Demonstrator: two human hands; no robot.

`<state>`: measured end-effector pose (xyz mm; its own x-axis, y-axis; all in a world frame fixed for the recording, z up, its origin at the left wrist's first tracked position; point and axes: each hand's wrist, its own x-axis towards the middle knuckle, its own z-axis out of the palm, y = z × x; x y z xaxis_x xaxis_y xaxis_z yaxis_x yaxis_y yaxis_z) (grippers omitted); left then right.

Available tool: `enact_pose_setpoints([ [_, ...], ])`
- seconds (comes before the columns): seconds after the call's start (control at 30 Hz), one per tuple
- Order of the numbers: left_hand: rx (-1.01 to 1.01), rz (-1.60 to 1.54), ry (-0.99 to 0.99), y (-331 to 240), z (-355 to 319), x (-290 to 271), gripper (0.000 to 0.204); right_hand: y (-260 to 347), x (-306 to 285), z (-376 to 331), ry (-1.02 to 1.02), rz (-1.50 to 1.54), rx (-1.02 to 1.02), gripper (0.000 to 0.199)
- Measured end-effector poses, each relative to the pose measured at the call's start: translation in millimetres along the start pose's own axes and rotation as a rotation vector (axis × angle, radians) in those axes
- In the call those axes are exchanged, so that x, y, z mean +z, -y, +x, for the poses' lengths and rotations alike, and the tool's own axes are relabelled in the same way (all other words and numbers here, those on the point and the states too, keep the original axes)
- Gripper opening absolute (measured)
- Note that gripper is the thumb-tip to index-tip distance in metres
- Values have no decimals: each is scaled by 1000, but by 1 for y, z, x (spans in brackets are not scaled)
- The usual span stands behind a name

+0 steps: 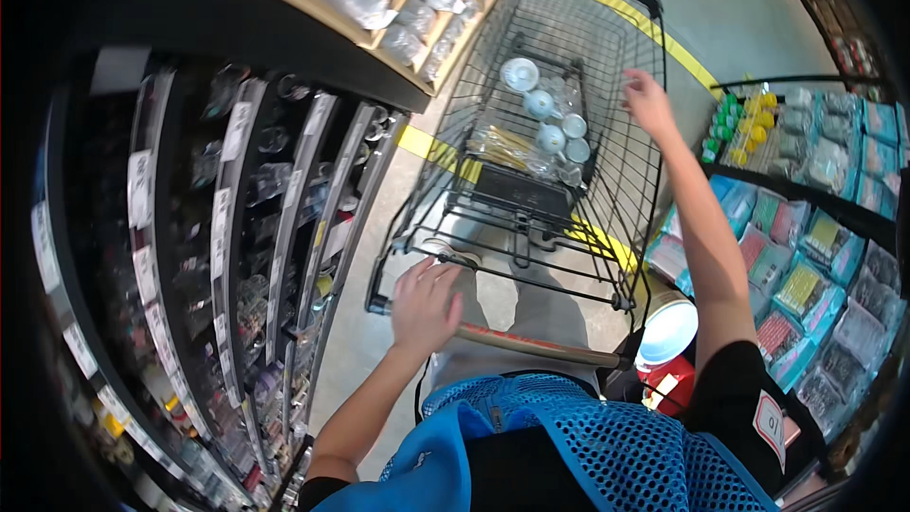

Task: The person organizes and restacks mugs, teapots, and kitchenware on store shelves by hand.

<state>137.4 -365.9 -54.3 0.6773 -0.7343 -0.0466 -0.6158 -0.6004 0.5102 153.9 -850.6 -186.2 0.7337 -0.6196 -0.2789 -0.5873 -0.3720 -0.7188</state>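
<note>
1. Black wire forms the shopping cart (643, 0), which is placed directly in front of the person, its handle (521, 341) nearest the body.
2. Inside the basket, white round pieces (518, 75) in clear wrapping and a clear pack of yellowish sticks (502, 149) are gathered on the bottom, near the black panel (521, 192) at the handle end.
3. The left hand (427, 308) is laid over the left end of the handle, fingers reaching forward; whether they are curled tight around it cannot be told, since their undersides are hidden.
4. The right hand (647, 104) is raised at the cart's right side, fingers loosely bent, with nothing seen in them; whether the wire rim is touched cannot be told.
5. As a judgement, the cart is being steadied one-handed while the right hand is left free; for steering, a firm hold on the handle would be called for, with clearance minded on both sides.
6. On the left, dark shelving (218, 228) is closely lined with labels; on the right, teal packs (825, 237) are displayed, and a pale bucket (668, 327) is seen near the cart.
7. The goods on the left shelving are blurred, the feet are partly covered by the cart, and the picture's corners are lost in darkness.
</note>
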Motion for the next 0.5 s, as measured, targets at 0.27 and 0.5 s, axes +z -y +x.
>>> enact_pose_setpoints([
  [0.27, -21, 38, 177, -4, 7, 7, 32, -94, 111, 63, 54, -314, 187, 50],
  [0.5, -49, 57, 231, -2, 7, 7, 31, -101, 173, 88, 9, -378, -120, 54],
])
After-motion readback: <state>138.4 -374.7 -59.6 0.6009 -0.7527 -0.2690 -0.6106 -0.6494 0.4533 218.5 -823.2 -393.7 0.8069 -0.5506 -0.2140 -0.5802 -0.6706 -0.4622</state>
